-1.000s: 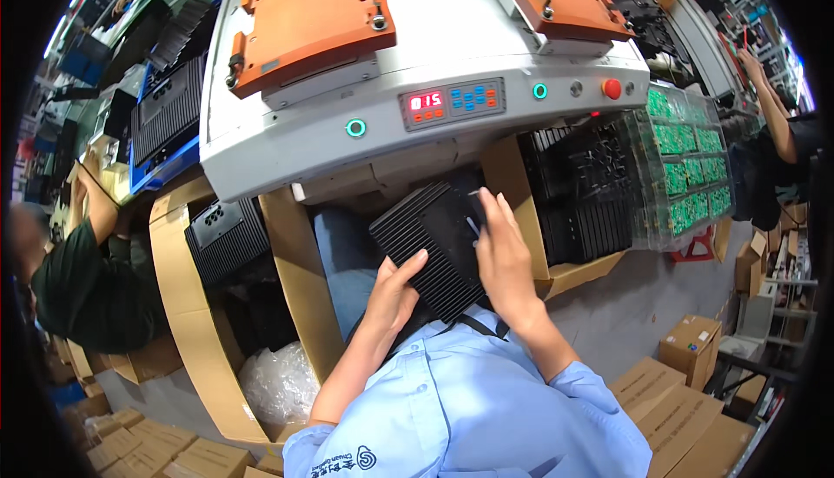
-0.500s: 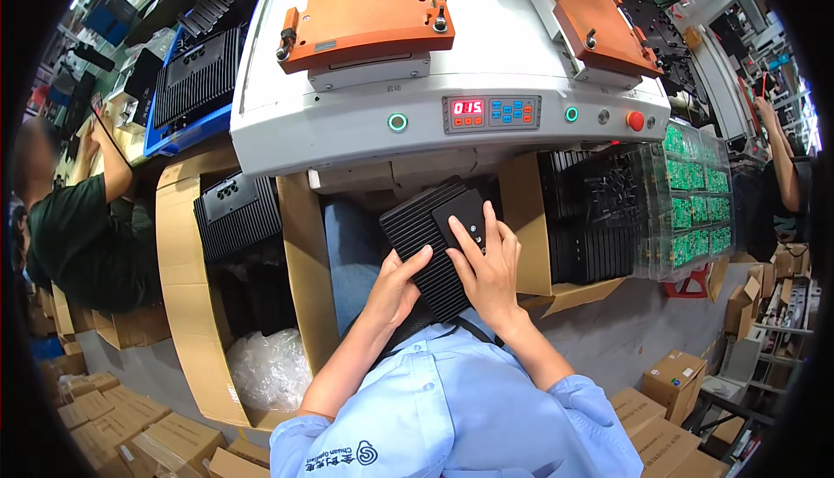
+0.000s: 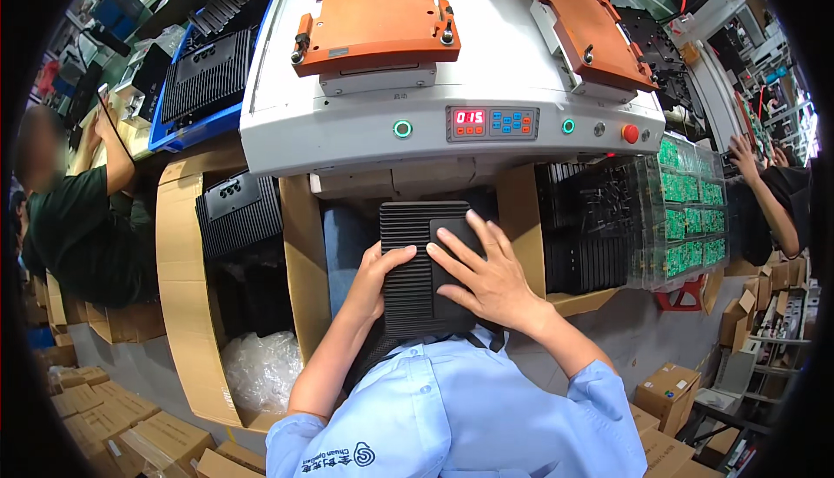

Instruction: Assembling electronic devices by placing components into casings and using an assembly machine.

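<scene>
Over the lap point(image 3: 346, 239), just in front of the white machine point(image 3: 347, 139), I see the black finned case point(image 3: 417, 278), its fins point(image 3: 404, 313) on the left and a smooth panel point(image 3: 447, 308) on the right. The left hand point(image 3: 370, 282) has its grip closed on the case's left edge, thumb over the fins; I can't see the fingers underneath. The right hand point(image 3: 495, 280) is unclenched, fingers spread across the panel. To the left I have a cardboard box point(image 3: 187, 295) with another finned unit point(image 3: 239, 210) and clear plastic wrap point(image 3: 261, 372); to the right, clear trays with green circuit boards point(image 3: 694, 217).
</scene>
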Demonstrator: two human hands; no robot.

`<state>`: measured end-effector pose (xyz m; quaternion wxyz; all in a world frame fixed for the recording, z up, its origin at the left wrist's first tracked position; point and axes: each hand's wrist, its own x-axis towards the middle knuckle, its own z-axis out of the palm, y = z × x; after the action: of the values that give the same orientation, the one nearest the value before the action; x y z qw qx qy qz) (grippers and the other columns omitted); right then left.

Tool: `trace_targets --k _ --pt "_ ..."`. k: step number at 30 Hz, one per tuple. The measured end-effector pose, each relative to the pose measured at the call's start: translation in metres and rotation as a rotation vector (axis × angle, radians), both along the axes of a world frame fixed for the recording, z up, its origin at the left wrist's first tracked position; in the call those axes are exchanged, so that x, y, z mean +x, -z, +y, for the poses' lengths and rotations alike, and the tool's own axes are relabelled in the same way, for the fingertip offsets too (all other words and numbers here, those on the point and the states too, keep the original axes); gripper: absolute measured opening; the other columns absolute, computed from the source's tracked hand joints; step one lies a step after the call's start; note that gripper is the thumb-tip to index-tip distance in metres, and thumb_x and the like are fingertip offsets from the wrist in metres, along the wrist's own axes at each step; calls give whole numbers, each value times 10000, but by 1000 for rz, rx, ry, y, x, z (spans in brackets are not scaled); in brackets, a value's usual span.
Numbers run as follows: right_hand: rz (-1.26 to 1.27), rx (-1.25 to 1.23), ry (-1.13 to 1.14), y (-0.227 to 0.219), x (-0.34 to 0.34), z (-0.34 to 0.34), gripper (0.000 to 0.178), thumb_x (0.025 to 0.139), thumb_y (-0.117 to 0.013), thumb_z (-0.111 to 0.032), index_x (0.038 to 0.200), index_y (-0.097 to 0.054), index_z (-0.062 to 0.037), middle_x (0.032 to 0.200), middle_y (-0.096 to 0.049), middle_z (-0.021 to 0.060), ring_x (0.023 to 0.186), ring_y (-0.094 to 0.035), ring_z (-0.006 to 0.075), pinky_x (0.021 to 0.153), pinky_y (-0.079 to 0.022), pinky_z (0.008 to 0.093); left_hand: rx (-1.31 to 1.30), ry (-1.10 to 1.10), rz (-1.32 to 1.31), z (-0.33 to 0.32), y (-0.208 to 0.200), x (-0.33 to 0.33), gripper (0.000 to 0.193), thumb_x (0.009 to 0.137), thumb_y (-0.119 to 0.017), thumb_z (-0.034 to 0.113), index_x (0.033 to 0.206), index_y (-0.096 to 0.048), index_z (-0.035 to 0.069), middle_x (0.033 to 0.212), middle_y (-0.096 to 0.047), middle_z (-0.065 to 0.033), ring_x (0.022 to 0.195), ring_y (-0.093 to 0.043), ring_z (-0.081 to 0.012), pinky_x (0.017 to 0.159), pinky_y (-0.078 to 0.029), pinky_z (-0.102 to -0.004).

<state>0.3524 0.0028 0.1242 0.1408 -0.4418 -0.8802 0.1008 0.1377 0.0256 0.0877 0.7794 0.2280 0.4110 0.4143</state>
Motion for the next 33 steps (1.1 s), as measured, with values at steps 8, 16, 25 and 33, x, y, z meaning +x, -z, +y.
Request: trace_targets --k 8,16,25,33 --pt "164 -162 -354 -33 19 9 590 801 -661 -454 1306 -549 -171 1343 -517 50 1284 -435 284 1070 -326 481 -549 24 -174 11 -24 -15 283 827 -612 235 950 -674 -13 906 -698 -143 760 -682 -254 718 -559 -346" --pt "473 335 3 -79 9 48 228 762 -745 -115 943 -649 -17 789 -653 98 650 -628 251 589 -499 327 -20 461 -833 15 0 -1 829 920 -324 661 1406 -352 -10 1308 -512 -215 1082 -590 -307 912 -502 -478" --pt "1019 177 458 -195 -16 188 326 972 -551 -290 916 -610 25 812 -556 -23 760 -470 47 693 -389 202 1603 -163 1021 59 -158 -11 506 834 -690 143 1310 -528 88 1333 -486 -132 1214 -461 -348 1000 -405 -423" --pt "1020 -244 471 -147 -29 299 360 884 -621 -403 816 -606 -50 711 -574 -6 586 -504 88 527 -414 271 1588 -278 1464 135 -149 -4 553 885 -619 318 1365 -459 93 1379 -459 -127 1306 -363 -383 1096 -285 -485"
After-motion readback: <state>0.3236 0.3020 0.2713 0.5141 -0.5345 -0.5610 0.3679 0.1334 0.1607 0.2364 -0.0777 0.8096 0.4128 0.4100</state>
